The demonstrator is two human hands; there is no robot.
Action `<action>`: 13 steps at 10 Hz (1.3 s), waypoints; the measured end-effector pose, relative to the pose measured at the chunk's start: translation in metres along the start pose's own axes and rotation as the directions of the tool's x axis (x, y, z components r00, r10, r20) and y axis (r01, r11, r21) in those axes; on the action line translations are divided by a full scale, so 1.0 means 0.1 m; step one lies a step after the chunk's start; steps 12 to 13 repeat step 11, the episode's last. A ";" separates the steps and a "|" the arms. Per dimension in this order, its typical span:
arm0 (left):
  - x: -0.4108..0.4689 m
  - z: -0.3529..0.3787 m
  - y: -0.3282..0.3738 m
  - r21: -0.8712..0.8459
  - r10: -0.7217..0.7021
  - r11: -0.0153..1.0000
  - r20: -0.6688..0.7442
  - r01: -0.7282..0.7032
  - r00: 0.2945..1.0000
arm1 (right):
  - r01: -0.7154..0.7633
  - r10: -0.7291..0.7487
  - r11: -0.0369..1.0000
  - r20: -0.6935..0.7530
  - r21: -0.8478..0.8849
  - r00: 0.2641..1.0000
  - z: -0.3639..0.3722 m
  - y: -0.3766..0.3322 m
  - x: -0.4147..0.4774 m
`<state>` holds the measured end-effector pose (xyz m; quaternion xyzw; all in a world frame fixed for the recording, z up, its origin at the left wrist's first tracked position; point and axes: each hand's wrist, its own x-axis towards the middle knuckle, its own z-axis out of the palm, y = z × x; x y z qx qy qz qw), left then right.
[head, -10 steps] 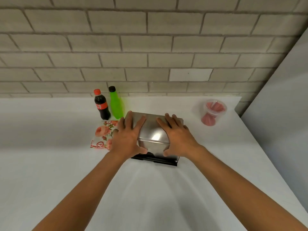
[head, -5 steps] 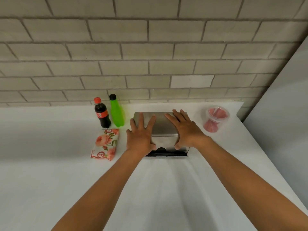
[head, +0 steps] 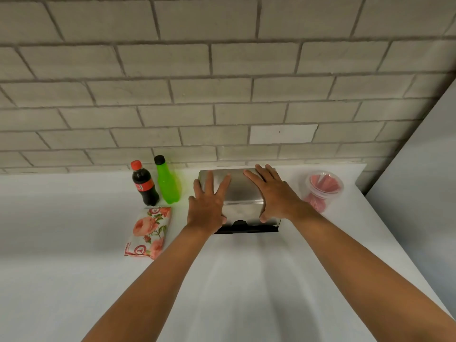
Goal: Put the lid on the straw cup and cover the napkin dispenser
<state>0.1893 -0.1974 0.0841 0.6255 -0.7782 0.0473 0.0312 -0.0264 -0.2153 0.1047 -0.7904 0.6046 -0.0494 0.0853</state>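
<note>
With both palms spread flat over the steel cover, the person looks to be in the middle of seating it on the napkin dispenser (head: 240,193), which stands on the white counter (head: 74,280) near the brick wall. The left hand (head: 208,206) lies over the cover's left half and the right hand (head: 274,193) over its right half, each grip released, fingers splayed and pressing rather than clasping, thumbs hooked down the front face. A dark base strip shows under the front edge, so I'd guess the cover isn't fully home, though I can't tell whether it has latched.

To do this well, I'd say press down evenly with both hands so the cover doesn't cock to one side, and keep the thumbs clear of that lower seam where skin could be pinched. The polished metal looks slippery, so the push should go straight down, not forward, or the whole unit may slide toward the wall.

The straw cup (head: 323,191) sits well to the right, its clear lid seemingly already on. A cola bottle (head: 145,185), a green bottle (head: 167,181) and a flowered tissue pack (head: 148,230) stand to the left, near enough that the left elbow should stay tucked.
</note>
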 end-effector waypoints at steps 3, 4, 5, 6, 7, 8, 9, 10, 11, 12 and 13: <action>0.16 0.02 -0.01 0.011 0.008 1.000 -0.010 -0.008 1.000 | -0.004 0.004 1.000 -0.015 -0.008 1.000 0.04 0.09 0.14; 0.17 0.03 0.00 0.011 0.011 1.000 -0.013 -0.010 1.000 | -0.005 0.005 1.000 -0.014 -0.014 1.000 0.04 0.10 0.15; 0.16 0.02 -0.01 -0.009 0.017 1.000 -0.009 -0.017 1.000 | -0.003 0.002 1.000 -0.022 -0.017 1.000 0.04 0.08 0.11; 0.11 0.00 -0.06 -0.069 0.047 0.996 -0.014 -0.048 0.999 | -0.007 0.006 1.000 -0.050 -0.016 0.999 0.03 0.04 0.02; 0.02 0.01 -0.18 -0.237 0.089 0.968 0.016 -0.083 0.996 | -0.013 0.013 1.000 -0.098 -0.001 0.995 0.04 0.03 -0.15; -0.10 0.00 -0.28 -0.308 0.110 0.948 0.092 -0.077 0.990 | -0.081 0.086 0.993 -0.064 0.088 0.994 0.03 0.03 -0.40; -0.25 -0.04 -0.28 -0.306 0.094 0.951 0.164 -0.040 0.982 | -0.167 0.167 0.982 0.010 0.088 0.986 0.00 0.05 -0.68; -0.42 -0.08 -0.21 -0.310 0.078 0.950 0.156 -0.026 0.985 | -0.185 0.187 0.980 -0.015 0.067 0.982 -0.01 -0.03 -0.96; -0.65 -0.05 -0.12 -0.226 0.072 0.973 0.150 -0.037 0.986 | -0.189 0.189 0.981 0.011 0.030 0.982 0.02 -0.13 -1.22; -0.65 -0.05 -0.12 -0.226 0.072 0.973 0.150 -0.037 0.986 | -0.189 0.189 0.981 0.011 0.030 0.982 0.02 -0.13 -1.22; -0.65 -0.05 -0.12 -0.226 0.072 0.973 0.150 -0.037 0.986 | -0.189 0.189 0.981 0.011 0.030 0.982 0.02 -0.13 -1.22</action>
